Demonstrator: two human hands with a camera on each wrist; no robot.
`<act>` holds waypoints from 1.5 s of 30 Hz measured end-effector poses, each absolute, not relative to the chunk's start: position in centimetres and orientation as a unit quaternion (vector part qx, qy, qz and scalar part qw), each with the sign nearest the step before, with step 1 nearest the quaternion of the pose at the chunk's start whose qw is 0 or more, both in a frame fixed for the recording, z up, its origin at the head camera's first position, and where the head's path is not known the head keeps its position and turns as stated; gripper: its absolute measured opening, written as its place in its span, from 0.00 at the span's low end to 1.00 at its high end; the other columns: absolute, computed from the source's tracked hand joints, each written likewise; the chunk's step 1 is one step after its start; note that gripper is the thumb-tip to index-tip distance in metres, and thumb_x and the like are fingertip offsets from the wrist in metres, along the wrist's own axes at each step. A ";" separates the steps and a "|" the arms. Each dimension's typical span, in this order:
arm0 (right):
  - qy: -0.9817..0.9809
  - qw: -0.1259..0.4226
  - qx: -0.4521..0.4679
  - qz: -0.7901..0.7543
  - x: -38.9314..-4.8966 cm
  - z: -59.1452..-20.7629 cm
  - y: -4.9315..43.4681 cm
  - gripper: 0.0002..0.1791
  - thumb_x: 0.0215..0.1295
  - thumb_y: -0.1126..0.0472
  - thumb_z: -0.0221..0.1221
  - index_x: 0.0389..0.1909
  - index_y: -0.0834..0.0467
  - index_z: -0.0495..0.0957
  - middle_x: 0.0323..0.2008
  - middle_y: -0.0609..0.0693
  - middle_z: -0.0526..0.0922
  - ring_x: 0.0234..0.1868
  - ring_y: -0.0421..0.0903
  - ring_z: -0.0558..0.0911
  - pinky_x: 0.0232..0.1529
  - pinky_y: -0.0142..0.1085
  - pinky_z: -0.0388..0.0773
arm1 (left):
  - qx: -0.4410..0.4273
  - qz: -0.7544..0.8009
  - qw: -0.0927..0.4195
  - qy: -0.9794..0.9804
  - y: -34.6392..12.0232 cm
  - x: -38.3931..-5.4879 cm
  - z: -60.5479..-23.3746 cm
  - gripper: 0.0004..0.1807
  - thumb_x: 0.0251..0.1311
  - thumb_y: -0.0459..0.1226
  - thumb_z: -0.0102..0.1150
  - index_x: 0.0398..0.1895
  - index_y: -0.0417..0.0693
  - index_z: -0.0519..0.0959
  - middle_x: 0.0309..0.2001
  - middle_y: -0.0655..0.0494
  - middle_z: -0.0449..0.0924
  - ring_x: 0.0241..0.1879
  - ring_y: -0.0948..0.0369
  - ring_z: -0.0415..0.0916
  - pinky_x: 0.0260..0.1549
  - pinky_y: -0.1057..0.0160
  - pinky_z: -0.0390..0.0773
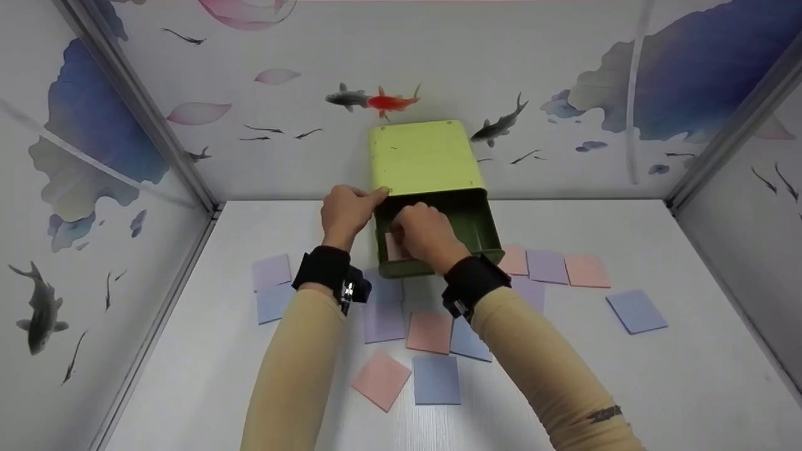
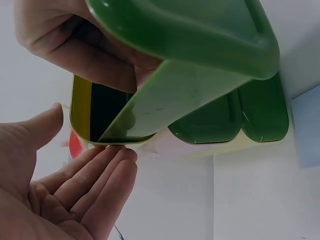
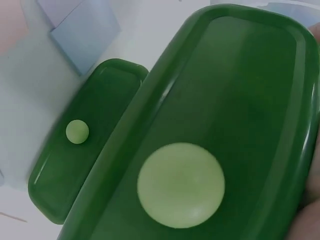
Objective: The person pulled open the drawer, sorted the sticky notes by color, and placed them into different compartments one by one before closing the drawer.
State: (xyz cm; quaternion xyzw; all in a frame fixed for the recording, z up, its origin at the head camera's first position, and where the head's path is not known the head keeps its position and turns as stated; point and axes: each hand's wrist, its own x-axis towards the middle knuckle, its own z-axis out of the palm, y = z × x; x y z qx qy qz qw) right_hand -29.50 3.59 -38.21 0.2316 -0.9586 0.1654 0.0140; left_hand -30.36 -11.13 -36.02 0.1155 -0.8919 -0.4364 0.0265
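A small cabinet with a lime-yellow top (image 1: 426,156) stands against the back wall, its upper green drawer (image 1: 479,219) pulled out. My left hand (image 1: 351,212) is at the cabinet's left front corner; in the left wrist view its straight fingers touch the cabinet's side. My right hand (image 1: 429,232) reaches into the drawer with bent fingers, pinching a pink paper square (image 1: 395,246) there; the fingertips are hidden. The right wrist view shows the drawer's green front (image 3: 250,90) with a round light-green knob (image 3: 181,185). A lower drawer (image 3: 95,140) is pushed in.
Pink, purple and blue paper squares lie about the white table, among them a pink one (image 1: 382,379), a blue one (image 1: 437,380) and a blue one at right (image 1: 636,311). Walls with painted fish (image 1: 395,100) enclose the table at back and sides.
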 end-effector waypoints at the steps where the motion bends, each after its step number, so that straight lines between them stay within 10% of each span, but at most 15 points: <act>1: -0.959 0.008 0.229 0.165 -29.5 -38.2 3.6 0.11 0.65 0.67 0.57 0.38 0.54 0.88 0.36 0.51 0.88 0.38 0.50 0.84 0.41 0.45 0.82 | 0.117 -0.434 0.028 -0.893 -11.1 -30.4 -36.0 0.24 0.56 0.57 0.64 0.36 0.46 0.88 0.30 0.52 0.86 0.27 0.61 0.77 0.25 0.67 0.71; 45: -0.951 0.011 0.250 0.184 -27.6 -35.9 7.4 0.09 0.68 0.64 0.58 0.39 0.57 0.87 0.36 0.50 0.87 0.34 0.46 0.82 0.40 0.41 0.81 | 0.128 -0.430 0.010 -0.894 -11.1 -30.5 -36.1 0.26 0.57 0.55 0.64 0.46 0.43 0.85 0.48 0.49 0.85 0.46 0.52 0.81 0.44 0.54 0.80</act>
